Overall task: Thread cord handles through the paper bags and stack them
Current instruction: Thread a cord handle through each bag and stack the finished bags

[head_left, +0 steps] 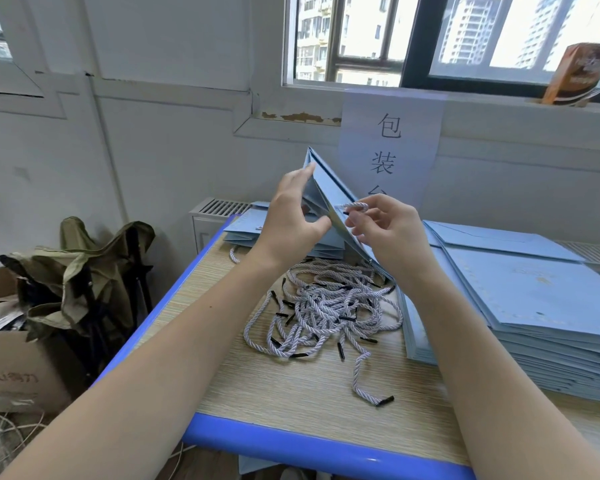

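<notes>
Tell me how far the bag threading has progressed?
Done: a small stack of bags lies behind. In hand: the left hand holds one bag; the right hand pinches a cord. Left: the tall stack and loose cords.

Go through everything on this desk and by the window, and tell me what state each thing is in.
Held bag: spread open, upright.
Left hand: grips bag.
Right hand: pinches cord at bag's edge.
Loose cords: tangled heap.
Right stack: flat.
Far stack: flat.
Window: shut.
</notes>
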The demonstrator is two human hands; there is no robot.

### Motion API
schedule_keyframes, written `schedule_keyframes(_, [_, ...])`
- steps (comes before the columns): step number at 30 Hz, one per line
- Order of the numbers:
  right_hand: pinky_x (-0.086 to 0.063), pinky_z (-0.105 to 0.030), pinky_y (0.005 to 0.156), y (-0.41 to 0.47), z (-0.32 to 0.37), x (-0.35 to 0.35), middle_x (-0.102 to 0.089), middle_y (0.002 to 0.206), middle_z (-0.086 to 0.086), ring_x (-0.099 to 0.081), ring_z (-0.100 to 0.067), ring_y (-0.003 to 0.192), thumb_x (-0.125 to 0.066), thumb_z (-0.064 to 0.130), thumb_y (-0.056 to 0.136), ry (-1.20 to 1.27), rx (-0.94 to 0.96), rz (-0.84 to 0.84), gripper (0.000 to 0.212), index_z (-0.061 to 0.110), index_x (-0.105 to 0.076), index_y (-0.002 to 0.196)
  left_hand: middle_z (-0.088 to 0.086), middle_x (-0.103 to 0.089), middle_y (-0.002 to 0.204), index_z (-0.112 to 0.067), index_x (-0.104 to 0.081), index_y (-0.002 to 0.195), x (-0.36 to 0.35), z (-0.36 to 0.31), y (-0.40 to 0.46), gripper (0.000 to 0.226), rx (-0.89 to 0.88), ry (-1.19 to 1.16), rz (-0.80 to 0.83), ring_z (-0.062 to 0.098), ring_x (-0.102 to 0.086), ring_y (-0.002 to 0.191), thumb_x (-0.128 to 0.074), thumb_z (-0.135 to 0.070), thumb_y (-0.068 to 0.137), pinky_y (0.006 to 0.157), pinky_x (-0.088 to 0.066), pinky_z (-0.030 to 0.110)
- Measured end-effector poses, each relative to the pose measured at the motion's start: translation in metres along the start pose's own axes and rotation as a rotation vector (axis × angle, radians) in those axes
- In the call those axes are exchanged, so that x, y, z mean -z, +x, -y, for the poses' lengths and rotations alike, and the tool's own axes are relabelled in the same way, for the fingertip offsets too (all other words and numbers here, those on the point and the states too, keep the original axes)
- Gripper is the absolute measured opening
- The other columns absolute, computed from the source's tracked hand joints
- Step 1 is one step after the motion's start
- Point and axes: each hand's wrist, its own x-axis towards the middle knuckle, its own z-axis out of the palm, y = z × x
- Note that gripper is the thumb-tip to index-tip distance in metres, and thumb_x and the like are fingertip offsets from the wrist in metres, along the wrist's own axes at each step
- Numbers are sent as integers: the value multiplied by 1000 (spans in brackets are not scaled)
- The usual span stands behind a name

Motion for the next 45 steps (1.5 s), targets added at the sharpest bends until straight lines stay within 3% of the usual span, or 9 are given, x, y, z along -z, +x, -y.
schedule_keyframes(3, [-58, -46, 83, -1, 2, -1, -71, 77, 2, -65, -12, 70, -64, 10, 96, 11, 15, -10, 11, 19, -70, 91, 2, -51, 131, -5, -36, 150, 0, -1, -2, 73, -27, 47, -18, 3, -48, 113, -68, 1, 85, 98, -34, 5])
schedule_keyframes(5, [-57, -44, 82, -2, 3, 0, -71, 77, 1, -64, -11, 68, -65, 11, 96, 33, 15, -16, 10, 18, -70, 90, -1, -51, 128, -5, -37, 150, 0, -3, -2, 71, -38, 63, -36, -4, -44, 109, -65, 2, 85, 94, -32, 0])
schedule_keyframes(13, [-53, -21, 73, -1, 7, 2, -69, 76, 0, -62, -2, 65, -66, 10, 95, 122, 23, -7, 5, 9, -71, 92, 0, -62, 118, -12, -50, 130, -7, -7, -8, 52, -62, -68, -82, 15, -60, 109, -64, 5, 82, 94, -52, 38])
schedule_keyframes(18, [-53, -32, 76, -1, 6, 4, -71, 85, -7, -63, -11, 73, -67, 8, 94, 123, 34, -8, 11, 18, -73, 93, 1, -65, 108, -12, -57, 113, -7, -6, -6, 32, -115, -65, -71, 21, -63, 100, -63, 0, 84, 85, -54, 46])
schedule_keyframes(24, [-57, -50, 75, 0, 4, 6, -72, 82, -4, -63, -14, 71, -64, 11, 96, 74, 101, -136, 15, 22, -73, 92, 7, -55, 131, -9, -62, 133, -10, -8, -7, 48, -267, 80, -104, 12, -54, 113, -53, 10, 89, 88, -45, 14])
schedule_keyframes(29, [-57, -32, 63, 0, 10, 8, -72, 85, 0, -62, -14, 72, -64, 5, 96, 165, 170, -148, 12, 12, -73, 97, 17, -47, 134, -6, -60, 134, -4, -17, -10, 53, -373, 166, -136, 3, -43, 96, -43, 13, 87, 87, -35, 4])
schedule_keyframes(34, [-58, -30, 62, -1, 14, 7, -71, 88, -6, -64, -24, 77, -68, 3, 93, 295, 176, -143, 8, 9, -69, 98, 21, -44, 132, -5, -61, 132, -1, -24, -8, 46, -471, 263, -177, 32, -50, 111, -36, -2, 94, 94, -46, 38])
schedule_keyframes(39, [-58, -33, 68, 0, 17, 13, -70, 86, -15, -64, -26, 76, -68, 1, 92, 397, 154, -128, 7, 1, -68, 99, 22, -41, 136, -4, -62, 131, -4, -24, -7, 41, -517, 281, -179, 34, -49, 113, -48, 6, 94, 94, -46, 42])
schedule_keyframes(45, [-59, -32, 72, 0, 18, 18, -72, 86, -14, -66, -23, 78, -69, 1, 92, 321, 153, -88, 7, 5, -70, 98, 15, -34, 146, -13, -53, 140, -9, -26, -14, 52, -410, 159, -84, 11, -47, 116, -62, -2, 89, 94, -35, 3])
